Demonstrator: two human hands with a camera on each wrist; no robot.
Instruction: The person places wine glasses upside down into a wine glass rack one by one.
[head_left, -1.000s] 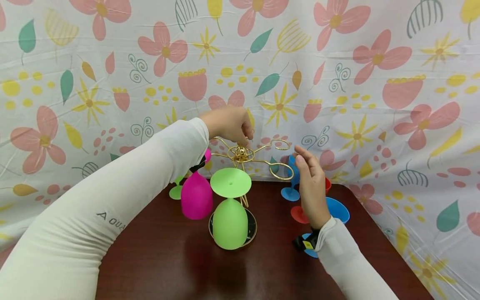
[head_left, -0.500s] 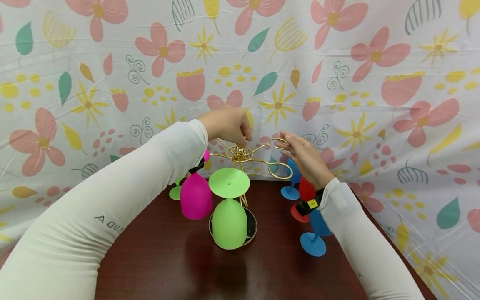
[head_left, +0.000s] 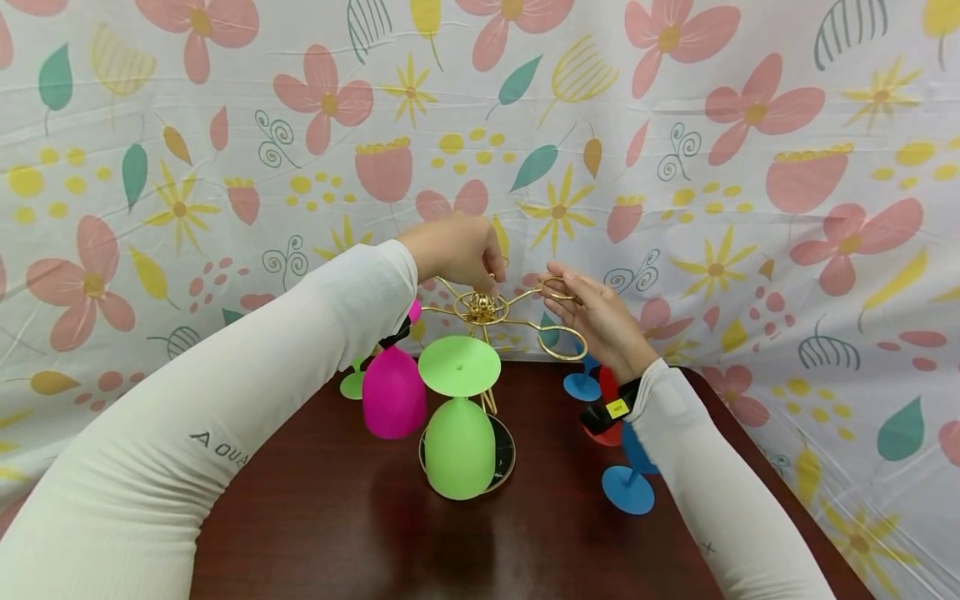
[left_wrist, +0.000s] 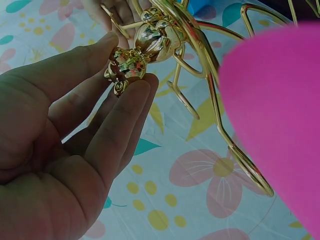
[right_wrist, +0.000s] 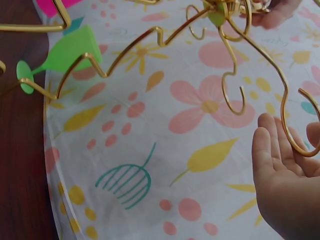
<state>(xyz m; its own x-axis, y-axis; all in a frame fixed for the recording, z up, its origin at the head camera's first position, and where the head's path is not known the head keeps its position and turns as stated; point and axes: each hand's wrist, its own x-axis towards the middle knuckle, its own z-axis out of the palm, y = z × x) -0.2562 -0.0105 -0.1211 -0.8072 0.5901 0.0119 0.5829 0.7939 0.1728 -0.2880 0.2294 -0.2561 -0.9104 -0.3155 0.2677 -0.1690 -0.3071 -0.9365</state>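
Note:
My left hand (head_left: 461, 250) reaches over the top of a gold wire glass rack (head_left: 483, 310) and pinches its ornate knob (left_wrist: 127, 67) between thumb and fingertips. From the rack's arms, a green goblet (head_left: 460, 454) and a magenta goblet (head_left: 393, 396) hang upside down. My right hand (head_left: 600, 325) is at the rack's right side, its fingers extended behind a curled hook (head_left: 557, 288). In the right wrist view this hook (right_wrist: 290, 142) passes in front of the fingers, with the thumb near the curl at the edge.
Right of the rack, partly behind my right arm, are blue goblets (head_left: 628, 490) and a red goblet (head_left: 604, 435) on the dark wooden table (head_left: 315, 517). Another green goblet (right_wrist: 72, 52) stands at the back left. A floral curtain (head_left: 300, 200) hangs behind.
My right hand has moved left and slightly up from beside the rack to its hook, uncovering a blue goblet near the front. My left hand keeps its hold on the knob.

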